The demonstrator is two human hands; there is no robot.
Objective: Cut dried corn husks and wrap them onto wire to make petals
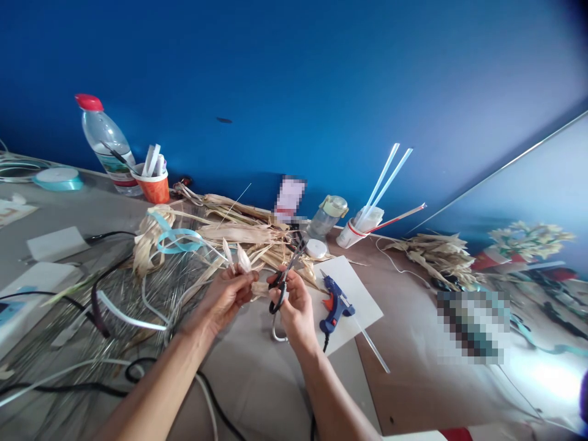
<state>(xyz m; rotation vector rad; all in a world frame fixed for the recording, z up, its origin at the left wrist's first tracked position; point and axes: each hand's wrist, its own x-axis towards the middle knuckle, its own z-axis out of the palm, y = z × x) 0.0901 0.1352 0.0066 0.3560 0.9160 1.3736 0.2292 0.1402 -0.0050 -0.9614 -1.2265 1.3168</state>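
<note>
Pale dried husk pieces [243,260] stick up from my left hand [232,293], whose fingers are pinched around their lower ends. My right hand [296,306] grips black-handled scissors [278,293], with the blades pointing up and away from me. Both hands are close together over the table, a small gap between them. Behind them lies a heap of long dried corn husks [248,233]. A blue hot glue gun [336,304] rests on a white sheet [367,300] to the right of my right hand, a clear glue stick coming out of its back.
Thin wires [105,331] and cables spread across the left. At the back stand a red-capped bottle [108,138], an orange paper cup [155,187], a lidded jar [327,217] and a cup with glue sticks [351,234]. More husks [436,254] lie right, before a blue wall [294,92].
</note>
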